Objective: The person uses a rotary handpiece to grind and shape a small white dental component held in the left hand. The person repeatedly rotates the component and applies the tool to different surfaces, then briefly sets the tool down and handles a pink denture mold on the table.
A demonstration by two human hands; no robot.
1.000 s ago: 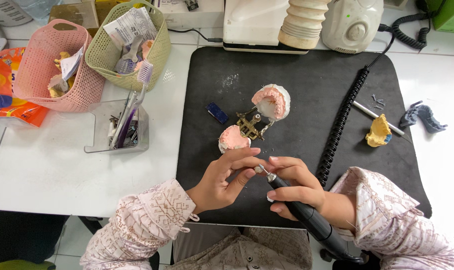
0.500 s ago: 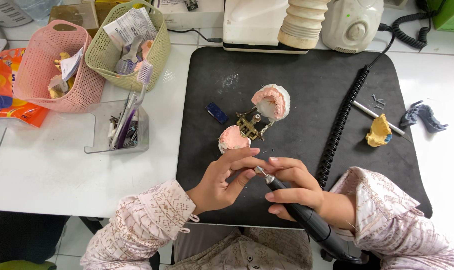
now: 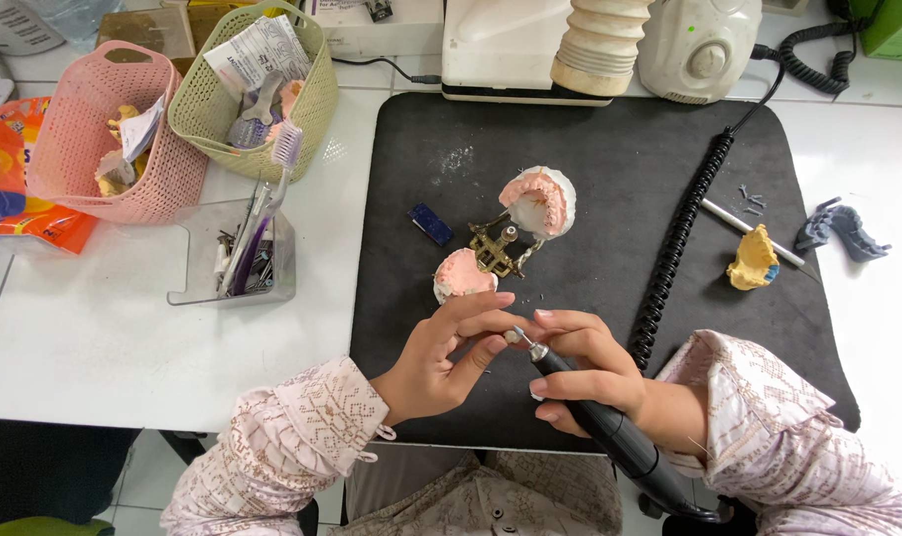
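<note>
Head view shows both hands meeting low on the black mat [image 3: 610, 149]. The right hand [image 3: 590, 372] is clenched around a dark handpiece [image 3: 610, 437], held like a pen, its bur tip pointing up-left. The left hand [image 3: 451, 352] pinches a small pale piece [image 3: 512, 337] between thumb and fingertips, right against that tip; the piece is too small to tell what it is.

Little has changed over the last second: both hands sit in nearly the same spot, the left fingers have closed in slightly on the piece, and the tip has stayed at it. I judge this as steady, fine grinding or trimming in progress rather than a new step.

Just above the hands stands a brass articulator [image 3: 496, 248] with pink denture casts, open. A coiled cord [image 3: 684, 228] runs up the mat to the right. Well apart on the white surface [image 3: 104, 347] are two baskets, pink [image 3: 104, 149] and green [image 3: 262, 99].
</note>
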